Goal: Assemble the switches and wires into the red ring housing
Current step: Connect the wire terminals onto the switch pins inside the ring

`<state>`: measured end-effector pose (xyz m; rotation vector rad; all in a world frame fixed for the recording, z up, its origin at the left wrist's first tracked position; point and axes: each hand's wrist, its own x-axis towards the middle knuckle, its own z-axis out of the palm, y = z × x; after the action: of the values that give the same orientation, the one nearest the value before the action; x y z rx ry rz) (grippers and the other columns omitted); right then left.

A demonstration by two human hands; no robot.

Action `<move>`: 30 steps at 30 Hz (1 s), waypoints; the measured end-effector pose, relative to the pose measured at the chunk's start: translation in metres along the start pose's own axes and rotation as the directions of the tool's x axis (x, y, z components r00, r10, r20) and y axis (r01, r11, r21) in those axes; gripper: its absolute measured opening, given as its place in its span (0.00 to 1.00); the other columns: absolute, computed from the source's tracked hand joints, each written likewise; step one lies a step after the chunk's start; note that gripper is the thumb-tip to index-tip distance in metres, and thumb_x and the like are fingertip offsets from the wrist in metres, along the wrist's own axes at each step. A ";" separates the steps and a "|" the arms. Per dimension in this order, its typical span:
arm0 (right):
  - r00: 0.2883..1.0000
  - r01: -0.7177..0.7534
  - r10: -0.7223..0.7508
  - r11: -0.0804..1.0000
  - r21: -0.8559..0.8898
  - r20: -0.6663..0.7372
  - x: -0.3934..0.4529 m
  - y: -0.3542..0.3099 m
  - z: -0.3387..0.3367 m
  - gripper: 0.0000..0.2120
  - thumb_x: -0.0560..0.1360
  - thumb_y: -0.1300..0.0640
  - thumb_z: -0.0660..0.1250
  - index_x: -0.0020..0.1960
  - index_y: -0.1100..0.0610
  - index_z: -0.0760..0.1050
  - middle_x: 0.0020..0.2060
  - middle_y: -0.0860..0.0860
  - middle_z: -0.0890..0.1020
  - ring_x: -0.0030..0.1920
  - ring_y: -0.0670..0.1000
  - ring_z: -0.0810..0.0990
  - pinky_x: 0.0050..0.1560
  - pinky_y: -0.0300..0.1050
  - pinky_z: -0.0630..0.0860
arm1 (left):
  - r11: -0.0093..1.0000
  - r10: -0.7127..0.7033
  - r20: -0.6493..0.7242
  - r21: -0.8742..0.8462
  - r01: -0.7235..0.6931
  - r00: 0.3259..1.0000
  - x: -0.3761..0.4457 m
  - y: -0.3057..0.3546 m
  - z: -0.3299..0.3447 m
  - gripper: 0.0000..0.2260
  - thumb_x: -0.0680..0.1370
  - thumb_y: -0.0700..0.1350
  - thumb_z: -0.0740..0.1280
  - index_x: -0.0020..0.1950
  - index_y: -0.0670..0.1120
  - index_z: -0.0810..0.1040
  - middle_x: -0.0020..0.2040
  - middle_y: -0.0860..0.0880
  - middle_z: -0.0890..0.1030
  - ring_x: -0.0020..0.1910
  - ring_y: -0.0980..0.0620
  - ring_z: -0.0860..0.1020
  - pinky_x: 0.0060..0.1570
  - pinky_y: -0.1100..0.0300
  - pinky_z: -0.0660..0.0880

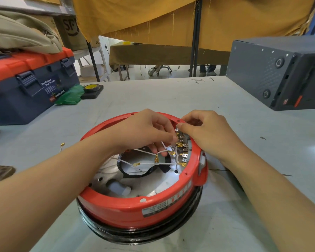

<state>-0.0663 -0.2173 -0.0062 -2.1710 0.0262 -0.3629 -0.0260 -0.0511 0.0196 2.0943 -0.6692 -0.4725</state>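
The red ring housing (pixel 116 208) sits on a black base in the middle of the grey table. Inside its right wall a row of switches with metal tabs (pixel 184 151) is mounted. Several white wires (pixel 149 152) with brass terminals spread across the inside, beside a black taped bundle (pixel 140 174). My left hand (pixel 145 131) reaches over the ring and pinches a brass-tipped wire at the upper switch tabs. My right hand (pixel 205 131) rests over the far right rim, its fingertips pinching at the top switch.
A blue and orange toolbox (pixel 25 84) stands at the back left, with a green bag (pixel 69 96) and a tape roll (pixel 92 88) beside it. A dark grey computer case (pixel 280 73) lies at the back right. A loose white wire (pixel 61 145) lies left of the ring.
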 end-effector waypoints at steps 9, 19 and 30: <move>1.000 0.008 -0.008 1.000 -0.023 0.008 0.000 0.000 0.000 0.06 0.74 0.52 0.67 0.48 0.52 0.81 0.40 0.46 0.82 0.41 0.44 0.79 0.39 0.34 0.73 | 0.964 0.150 -0.023 0.227 -0.141 0.988 -0.002 0.002 0.006 0.03 0.72 0.44 0.73 0.40 0.46 0.83 0.30 0.48 0.81 0.28 0.54 0.80 0.30 0.64 0.73; 1.000 0.008 -0.007 1.000 -0.026 0.009 0.000 -0.001 0.000 0.06 0.74 0.53 0.67 0.48 0.52 0.81 0.40 0.46 0.82 0.41 0.44 0.80 0.40 0.35 0.74 | 0.932 0.207 -0.031 0.310 -0.187 0.978 -0.001 0.003 0.007 0.03 0.71 0.45 0.73 0.39 0.47 0.83 0.28 0.53 0.77 0.27 0.60 0.73 0.30 0.69 0.69; 1.000 0.017 -0.017 0.999 -0.034 0.011 0.001 0.000 -0.001 0.04 0.74 0.53 0.67 0.46 0.51 0.81 0.37 0.44 0.81 0.37 0.42 0.78 0.32 0.28 0.70 | 0.912 0.225 -0.041 0.360 -0.195 0.974 -0.002 0.003 0.008 0.03 0.73 0.45 0.72 0.40 0.48 0.81 0.30 0.51 0.79 0.29 0.58 0.77 0.31 0.67 0.72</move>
<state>-0.0651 -0.2181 -0.0056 -2.2080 0.0085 -0.3632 -0.0328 -0.0565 0.0183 2.3258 -0.9785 -0.1492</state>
